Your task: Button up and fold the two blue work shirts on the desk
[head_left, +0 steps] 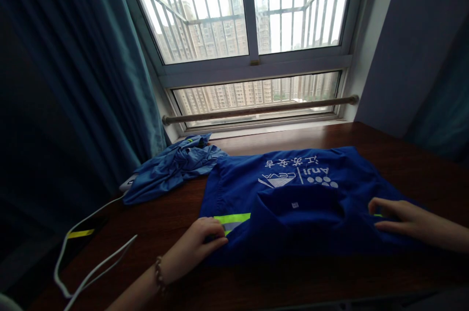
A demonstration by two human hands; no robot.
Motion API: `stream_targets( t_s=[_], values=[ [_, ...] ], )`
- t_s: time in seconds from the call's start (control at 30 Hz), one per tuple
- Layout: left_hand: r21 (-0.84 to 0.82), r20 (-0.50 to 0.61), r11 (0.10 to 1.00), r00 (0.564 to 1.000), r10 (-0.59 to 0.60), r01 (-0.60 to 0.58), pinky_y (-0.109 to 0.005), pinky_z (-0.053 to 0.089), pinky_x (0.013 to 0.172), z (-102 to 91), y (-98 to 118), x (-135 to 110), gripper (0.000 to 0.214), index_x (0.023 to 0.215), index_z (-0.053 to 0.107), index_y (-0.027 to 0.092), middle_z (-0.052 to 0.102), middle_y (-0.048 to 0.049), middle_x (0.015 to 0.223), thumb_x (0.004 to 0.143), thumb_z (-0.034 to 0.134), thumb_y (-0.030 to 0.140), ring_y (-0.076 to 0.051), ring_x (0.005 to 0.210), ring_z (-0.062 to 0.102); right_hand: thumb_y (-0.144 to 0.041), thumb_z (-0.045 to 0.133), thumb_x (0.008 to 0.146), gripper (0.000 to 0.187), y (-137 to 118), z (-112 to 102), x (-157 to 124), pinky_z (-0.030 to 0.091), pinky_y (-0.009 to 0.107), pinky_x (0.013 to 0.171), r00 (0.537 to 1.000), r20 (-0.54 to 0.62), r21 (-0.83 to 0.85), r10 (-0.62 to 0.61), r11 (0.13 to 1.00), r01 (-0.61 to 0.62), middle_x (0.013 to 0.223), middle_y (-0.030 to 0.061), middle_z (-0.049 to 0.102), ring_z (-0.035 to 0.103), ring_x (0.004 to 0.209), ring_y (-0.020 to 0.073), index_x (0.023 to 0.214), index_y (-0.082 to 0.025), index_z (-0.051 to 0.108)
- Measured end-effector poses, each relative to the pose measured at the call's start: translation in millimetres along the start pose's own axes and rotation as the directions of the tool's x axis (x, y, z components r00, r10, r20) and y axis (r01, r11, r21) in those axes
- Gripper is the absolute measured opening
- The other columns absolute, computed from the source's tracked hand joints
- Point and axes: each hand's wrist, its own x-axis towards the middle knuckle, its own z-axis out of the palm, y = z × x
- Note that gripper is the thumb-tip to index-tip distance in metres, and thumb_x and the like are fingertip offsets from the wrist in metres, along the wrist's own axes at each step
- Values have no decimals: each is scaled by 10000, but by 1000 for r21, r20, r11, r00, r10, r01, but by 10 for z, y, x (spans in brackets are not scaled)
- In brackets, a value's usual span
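Royal-blue cloth shirt with white print (293, 214) | lower centre of frame, on brown wooden table (176, 220) | left hand (201, 238), lower left: fingers curled on fabric, grip unclear | right hand (399, 218), lower right: thumb and forefinger parted at fabric, grip unclear

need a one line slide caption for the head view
Left hand and right hand at opposite sides of a blue shirt on a brown table before a window.

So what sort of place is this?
Probably a room in a home, likely an upper-floor flat, though that's a guess. There's a window with bars outside and tower blocks beyond, a long blue curtain, and a wooden table with a blue shirt spread on it.
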Motion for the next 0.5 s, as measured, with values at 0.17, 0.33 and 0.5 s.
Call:
stream_targets(
  t_s=[0.17, 0.33, 0.5],
  values=[
    [137, -241, 987, 970, -44, 79, -297, 418, 799, -10, 96, 23, 229, 920, 564, 179, 575, -51, 964, 822, 399, 303, -173, 885, 530, -447, 508, 739, 316, 15, -127, 111, 454, 260, 695, 974, 200, 3, -105, 994, 107, 863, 47, 610, 571, 789, 190, 957, -225, 563],
    [462, -297, 887, 942, 154, 0, -498, 264, 972, 256, 319, 143, 470, 1278, 287, 288, 254, -32, 1372, 824, 402, 331, -270, 1246, 215, -426, 446, 785, 546, -180, -92, 414, 255, 385, 1002, 937, 30, -162, -349, 923, 349, 1346, 16, 314, 275, 1227, 238, 1293, -297, 292],
    [560, -69, 822, 982, 174, -107, -566, 253, 941, 519, 131, 337, 399, 1229, 373, 275, 225, -26, 1388, 843, 345, 374, -307, 1244, 211, -436, 360, 816, 552, 55, 333, 669, 178, 550, 975, 908, 165, -312, -384, 853, 418, 1386, -40, 213, 152, 1266, 271, 1321, -383, 144]
  ],
)
